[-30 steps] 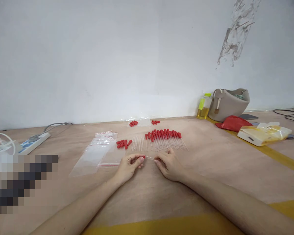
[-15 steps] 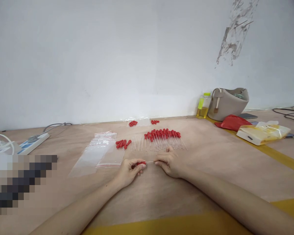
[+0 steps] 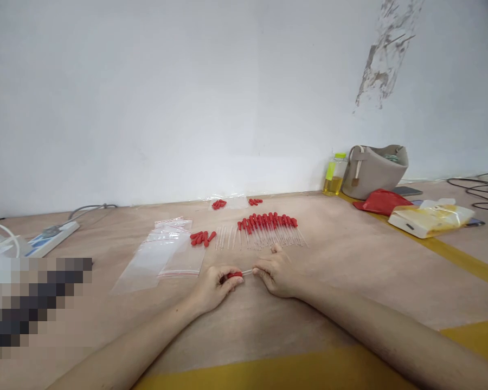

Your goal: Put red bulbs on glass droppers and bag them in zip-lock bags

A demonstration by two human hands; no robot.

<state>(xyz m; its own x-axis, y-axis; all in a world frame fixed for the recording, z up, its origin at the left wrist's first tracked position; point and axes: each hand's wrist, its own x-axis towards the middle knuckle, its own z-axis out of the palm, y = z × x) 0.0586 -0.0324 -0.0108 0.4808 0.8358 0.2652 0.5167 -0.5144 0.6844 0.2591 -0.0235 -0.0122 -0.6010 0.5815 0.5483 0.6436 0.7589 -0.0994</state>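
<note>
My left hand [image 3: 215, 287] pinches a red rubber dropper bulb [image 3: 235, 274] between thumb and fingers. Thin clear glass tube [image 3: 248, 272] runs from the bulb's end to my right hand [image 3: 275, 273], whose thumb and fingertips are closed on it. How deep the tube sits in the bulb is hidden. Just beyond my hands lies a row of droppers with red bulbs [image 3: 268, 221] and clear tubes. Left of that row are several bare glass tubes [image 3: 225, 237], with a small pile of loose red bulbs [image 3: 202, 238] beside them.
Clear zip bags [image 3: 162, 252] lie on the left. More red bulbs [image 3: 218, 204] are near the wall. A power strip [image 3: 52, 239] stands far left. At right are a bottle [image 3: 334, 176], a grey bag [image 3: 374, 173], a red pouch [image 3: 384, 202] and a tissue pack [image 3: 431, 218].
My right hand has come slightly closer to my left, and less tube shows between them. The red bulb is still in my left hand. The whole view has shifted a little.
</note>
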